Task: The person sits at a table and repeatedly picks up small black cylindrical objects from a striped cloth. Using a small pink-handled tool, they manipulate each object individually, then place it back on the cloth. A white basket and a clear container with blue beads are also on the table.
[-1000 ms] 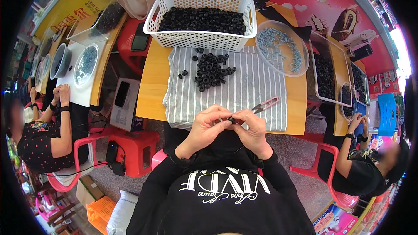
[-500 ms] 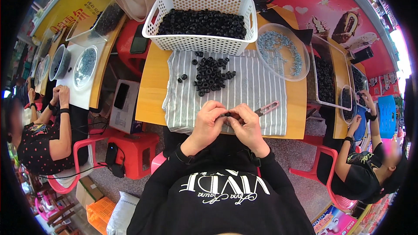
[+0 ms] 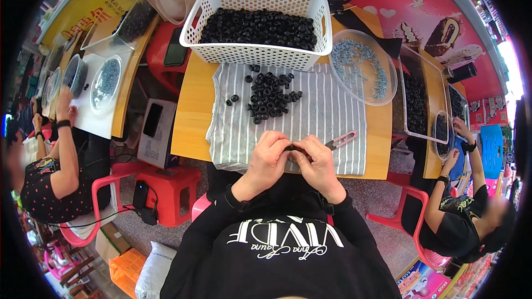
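Note:
Both of my hands meet over the front of a grey striped cloth (image 3: pixel 233 138). The fingertips of my left hand (image 3: pixel 268 159) and my right hand (image 3: pixel 315 165) pinch a small black part (image 3: pixel 290 148), mostly hidden by the fingers. Beyond the hands lies a loose pile of small black ring-shaped parts (image 3: pixel 267 97), with a few strays at its left. A pair of pink-handled thread snips (image 3: pixel 342 140) rests on the cloth just right of my right hand.
A white perforated basket (image 3: pixel 249 57) full of black parts stands at the back. Right of it, a round clear tray (image 3: pixel 363 99) holds small bluish clear pieces. Co-workers sit left (image 3: pixel 61 177) and right (image 3: pixel 460 210), with bins (image 3: pixel 424 135) beside them. A phone (image 3: pixel 153 120) lies on a box at left.
My hands stay together with the fingers shifted slightly round the small black part. The co-worker at left has raised a hand toward the grey bowl. The view has moved a little.

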Tool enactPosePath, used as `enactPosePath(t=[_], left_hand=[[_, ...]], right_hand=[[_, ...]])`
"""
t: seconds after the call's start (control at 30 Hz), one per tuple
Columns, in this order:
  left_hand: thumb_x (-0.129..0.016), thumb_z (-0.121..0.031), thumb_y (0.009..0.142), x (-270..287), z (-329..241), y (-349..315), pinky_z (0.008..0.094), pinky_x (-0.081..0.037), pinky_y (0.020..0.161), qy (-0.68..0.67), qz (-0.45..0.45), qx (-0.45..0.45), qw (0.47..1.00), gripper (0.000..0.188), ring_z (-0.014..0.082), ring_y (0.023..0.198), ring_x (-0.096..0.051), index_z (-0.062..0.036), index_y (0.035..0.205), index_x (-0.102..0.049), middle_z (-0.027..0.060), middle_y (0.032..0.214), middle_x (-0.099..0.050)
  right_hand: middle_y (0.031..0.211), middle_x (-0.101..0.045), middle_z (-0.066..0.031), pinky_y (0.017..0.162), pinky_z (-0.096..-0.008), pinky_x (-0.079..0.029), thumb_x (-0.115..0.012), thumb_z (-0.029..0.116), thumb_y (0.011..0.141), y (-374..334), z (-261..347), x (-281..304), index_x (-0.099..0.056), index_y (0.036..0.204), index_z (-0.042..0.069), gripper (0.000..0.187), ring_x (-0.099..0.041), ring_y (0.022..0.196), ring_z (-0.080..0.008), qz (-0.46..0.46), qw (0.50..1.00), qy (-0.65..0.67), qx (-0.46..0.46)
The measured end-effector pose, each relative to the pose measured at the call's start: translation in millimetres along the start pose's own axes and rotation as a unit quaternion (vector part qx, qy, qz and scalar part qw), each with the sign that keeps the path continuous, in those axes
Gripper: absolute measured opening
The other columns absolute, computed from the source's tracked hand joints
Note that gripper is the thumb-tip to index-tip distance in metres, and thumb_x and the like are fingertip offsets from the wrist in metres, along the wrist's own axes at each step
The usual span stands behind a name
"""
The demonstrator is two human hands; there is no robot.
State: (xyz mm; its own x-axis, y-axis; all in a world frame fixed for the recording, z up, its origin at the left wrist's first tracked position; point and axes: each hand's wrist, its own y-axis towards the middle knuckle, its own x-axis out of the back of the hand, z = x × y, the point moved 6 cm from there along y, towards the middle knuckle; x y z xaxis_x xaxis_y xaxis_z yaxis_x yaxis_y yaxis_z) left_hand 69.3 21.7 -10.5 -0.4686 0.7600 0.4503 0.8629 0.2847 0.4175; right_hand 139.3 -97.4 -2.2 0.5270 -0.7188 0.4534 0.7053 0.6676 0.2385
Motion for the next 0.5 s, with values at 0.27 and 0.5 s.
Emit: enactPosePath(t=[0.27, 0.5], left_hand=[[-0.067, 0.007, 0.074, 0.4, 9.8, -1.7, 0.0384, -0.048, 0.076, -0.076, 0.003, 0.057, 0.995, 0.021, 0.0332, 0.089, -0.058, 0.0019, 0.093, -0.06, 0.0146, 0.097, -0.06], [-0.067, 0.007, 0.077, 1.1, 4.7, 1.1, 0.0345, -0.05, 0.073, -0.018, 0.012, 0.021, 1.0, 0.02, 0.0294, 0.088, -0.061, 0.0022, 0.095, -0.061, 0.0134, 0.101, -0.061]], right_hand=[[0.096, -0.062, -0.0153, 0.071, -0.0399, -0.047, -0.061, -0.008, 0.074, -7.7, 11.3, 50.5, -0.065, 0.095, -0.002, 0.022, -0.061, 0.088, -0.0323, -0.083, 0.969, -0.218, 0.077], [0.109, -0.062, -0.014, 0.081, -0.0413, -0.042, -0.06, -0.001, 0.07, -10.8, -2.6, 76.2, -0.068, 0.096, 0.0, 0.028, -0.056, 0.103, -0.0318, 0.032, 0.918, -0.386, 0.078]])
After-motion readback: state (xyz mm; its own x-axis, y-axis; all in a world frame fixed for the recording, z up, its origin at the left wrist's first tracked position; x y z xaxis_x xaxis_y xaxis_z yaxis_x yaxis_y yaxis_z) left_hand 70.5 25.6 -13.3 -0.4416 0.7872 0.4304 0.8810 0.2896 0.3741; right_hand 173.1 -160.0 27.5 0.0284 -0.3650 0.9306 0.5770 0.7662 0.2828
